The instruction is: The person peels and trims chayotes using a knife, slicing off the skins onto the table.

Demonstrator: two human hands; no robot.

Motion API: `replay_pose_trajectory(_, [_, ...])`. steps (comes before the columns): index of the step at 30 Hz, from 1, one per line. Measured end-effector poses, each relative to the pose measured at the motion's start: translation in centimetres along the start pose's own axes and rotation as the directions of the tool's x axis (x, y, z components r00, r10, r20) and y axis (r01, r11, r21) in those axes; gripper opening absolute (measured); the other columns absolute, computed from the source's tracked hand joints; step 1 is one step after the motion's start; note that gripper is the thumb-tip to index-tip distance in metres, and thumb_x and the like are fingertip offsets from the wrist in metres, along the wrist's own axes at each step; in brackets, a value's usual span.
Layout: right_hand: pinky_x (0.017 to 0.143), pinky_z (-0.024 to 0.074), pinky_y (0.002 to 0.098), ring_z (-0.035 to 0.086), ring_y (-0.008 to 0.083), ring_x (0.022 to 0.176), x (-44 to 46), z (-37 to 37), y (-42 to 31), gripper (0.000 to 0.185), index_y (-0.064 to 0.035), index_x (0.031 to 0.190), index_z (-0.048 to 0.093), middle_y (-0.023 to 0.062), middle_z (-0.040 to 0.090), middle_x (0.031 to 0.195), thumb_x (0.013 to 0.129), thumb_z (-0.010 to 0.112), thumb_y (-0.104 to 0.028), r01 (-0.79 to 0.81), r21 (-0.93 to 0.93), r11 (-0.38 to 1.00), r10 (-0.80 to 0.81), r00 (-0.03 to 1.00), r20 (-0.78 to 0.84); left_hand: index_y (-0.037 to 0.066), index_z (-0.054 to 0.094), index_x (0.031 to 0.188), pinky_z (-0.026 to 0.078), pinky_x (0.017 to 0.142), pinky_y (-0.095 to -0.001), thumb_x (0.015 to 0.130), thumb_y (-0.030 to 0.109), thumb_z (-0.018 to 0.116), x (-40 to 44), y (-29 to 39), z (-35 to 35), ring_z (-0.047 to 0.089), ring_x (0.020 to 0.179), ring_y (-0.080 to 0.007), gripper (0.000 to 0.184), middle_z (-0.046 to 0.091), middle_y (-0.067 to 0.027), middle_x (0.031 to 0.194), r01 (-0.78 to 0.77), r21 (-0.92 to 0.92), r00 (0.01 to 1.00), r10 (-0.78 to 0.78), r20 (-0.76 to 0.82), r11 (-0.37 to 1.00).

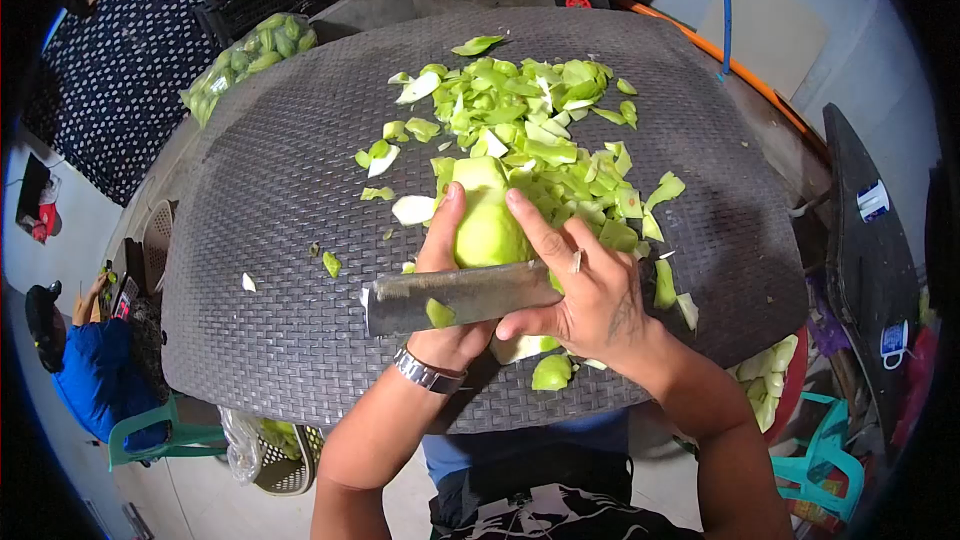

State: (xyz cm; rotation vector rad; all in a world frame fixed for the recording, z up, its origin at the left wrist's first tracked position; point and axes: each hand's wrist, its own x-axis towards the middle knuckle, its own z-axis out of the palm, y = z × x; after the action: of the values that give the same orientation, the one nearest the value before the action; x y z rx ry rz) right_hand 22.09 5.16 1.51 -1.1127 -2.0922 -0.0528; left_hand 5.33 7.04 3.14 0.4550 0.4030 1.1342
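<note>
My left hand, with a metal watch at the wrist, is closed around a pale green, partly peeled fruit; its exact kind is unclear. The thumb lies along the fruit's left side. A wide-bladed knife is in my right hand, its handle hidden by the palm. My right index finger stretches forward beside the fruit. The blade lies across the near end of the fruit, with a scrap of green peel stuck on it. Beyond my hands spreads a heap of green and whitish peelings.
Everything lies on a dark woven-pattern table. A plastic bag of green fruit sits at its far left. Pale peeled pieces fill a red container at right. A person in blue sits at left, near a green chair.
</note>
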Motion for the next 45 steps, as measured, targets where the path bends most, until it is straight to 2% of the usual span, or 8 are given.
replay_pose_trajectory(5, [0.055,0.0584,0.0362,0.068,0.0246,0.062,0.2,0.5,0.2,0.107,-0.0112,0.159,0.047,0.0123,0.062,0.083,0.080,0.063,-0.082,0.076,0.021,0.997,-0.075,0.995,-0.070,0.003,0.047,0.148,0.051,0.114,-0.0456,0.113,0.046,0.042,-0.2,-0.7,-1.4,0.065,0.125,-0.0263,0.055,0.064,-0.0168,0.136,-0.152,0.092,0.983,0.141,0.116,0.984])
replay_pose_trajectory(8, [0.068,0.0607,0.0402,0.073,0.0294,0.076,0.2,0.3,-0.2,0.110,-0.0024,0.153,0.052,0.0150,0.066,0.087,0.079,0.065,-0.083,0.048,0.029,0.998,-0.047,0.999,-0.013,0.003,0.046,0.148,0.051,0.113,-0.0443,0.113,0.044,0.043,-0.4,-1.3,-1.3,0.065,0.124,-0.0257,0.054,0.064,-0.0177,0.136,-0.274,0.147,0.952,0.246,0.182,0.951])
replay_pose_trajectory(16, [0.068,0.0606,0.0399,0.072,0.0289,0.075,0.1,0.5,0.0,0.107,-0.0033,0.152,0.054,0.0141,0.066,0.089,0.079,0.067,-0.080,0.036,0.023,0.999,-0.035,0.999,-0.016,0.005,0.058,0.138,0.056,0.104,-0.0411,0.109,0.049,0.048,0.4,-0.7,-0.6,0.070,0.115,-0.0243,0.053,0.070,-0.0137,0.125,-0.041,0.022,0.995,0.043,-0.095,0.999])
replay_pose_trajectory(23, [0.053,0.0567,0.0369,0.063,0.0250,0.059,0.1,-0.1,1.4,0.084,-0.0158,0.149,0.062,0.0071,0.056,0.079,0.087,0.065,-0.073,0.020,-0.024,1.000,-0.020,0.999,-0.031,0.007,0.061,0.134,0.058,0.098,-0.0421,0.106,0.051,0.051,-0.3,-1.1,-0.3,0.072,0.110,-0.0253,0.054,0.071,-0.0121,0.124,-0.066,0.107,0.979,0.085,-0.186,0.992])
replay_pose_trajectory(26, [0.065,0.0611,0.0399,0.074,0.0286,0.076,0.6,0.1,3.4,0.095,-0.0072,0.151,0.055,0.0153,0.070,0.097,0.085,0.067,-0.075,-0.005,0.083,0.997,0.015,0.992,-0.122,0.006,0.061,0.134,0.060,0.092,-0.0451,0.104,0.055,0.052,0.4,-2.1,-1.4,0.073,0.106,-0.0290,0.058,0.071,-0.0140,0.124,-0.166,0.186,0.947,0.209,-0.245,0.968])
replay_pose_trajectory(30, [0.076,0.0634,0.0419,0.078,0.0360,0.092,0.6,0.0,1.4,0.112,0.0015,0.156,0.043,0.0241,0.074,0.112,0.082,0.069,-0.078,-0.024,0.149,0.988,0.038,0.995,-0.095,0.006,0.061,0.134,0.059,0.096,-0.0451,0.105,0.055,0.051,0.4,-0.6,-1.0,0.072,0.109,-0.0292,0.059,0.071,-0.0150,0.124,-0.096,0.199,0.980,0.128,-0.152,0.975])
replay_pose_trajectory(37, [0.076,0.0630,0.0410,0.077,0.0348,0.088,0.9,0.4,0.5,0.112,-0.0005,0.157,0.044,0.0213,0.073,0.104,0.080,0.071,-0.077,0.109,0.092,0.990,-0.097,0.987,-0.130,0.006,0.059,0.137,0.054,0.106,-0.0448,0.102,0.059,0.051,0.2,-0.5,-0.8,0.069,0.116,-0.0279,0.064,0.069,-0.0144,0.129,-0.061,0.091,0.990,0.072,-0.121,0.994])
replay_pose_trajectory(45, [0.073,0.0608,0.0400,0.075,0.0313,0.086,0.6,-0.3,1.9,0.104,-0.0014,0.156,0.045,0.0197,0.071,0.102,0.085,0.068,-0.074,-0.002,0.147,0.989,0.012,0.998,-0.069,0.005,0.058,0.138,0.053,0.107,-0.0472,0.102,0.059,0.050,-0.2,-2.7,-2.3,0.068,0.120,-0.0295,0.066,0.068,-0.0166,0.130,-0.259,0.267,0.946,0.300,-0.127,0.928])
